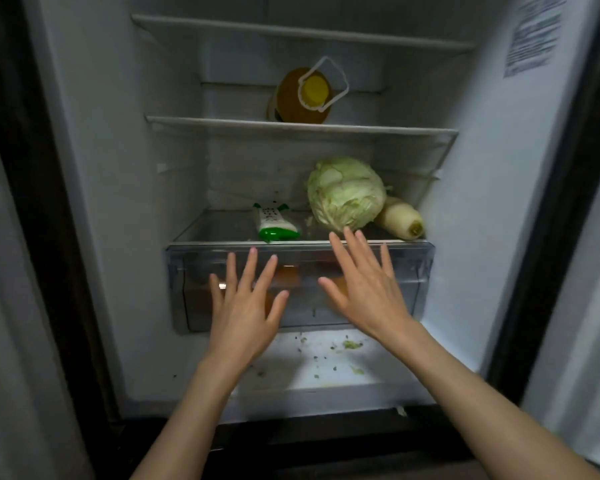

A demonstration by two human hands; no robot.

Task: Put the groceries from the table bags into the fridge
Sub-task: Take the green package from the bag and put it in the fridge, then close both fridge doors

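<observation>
Both hands, left hand and right hand, fingers spread and holding nothing, lie before the clear crisper drawer at centre frame; the cabbage above looks heavy, firm, best cradled underneath.

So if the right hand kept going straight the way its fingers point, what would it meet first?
Most likely the cabbage: the right hand is open, fingertips just below it at the shelf edge. Depth is unclear, so they may already touch.
</observation>
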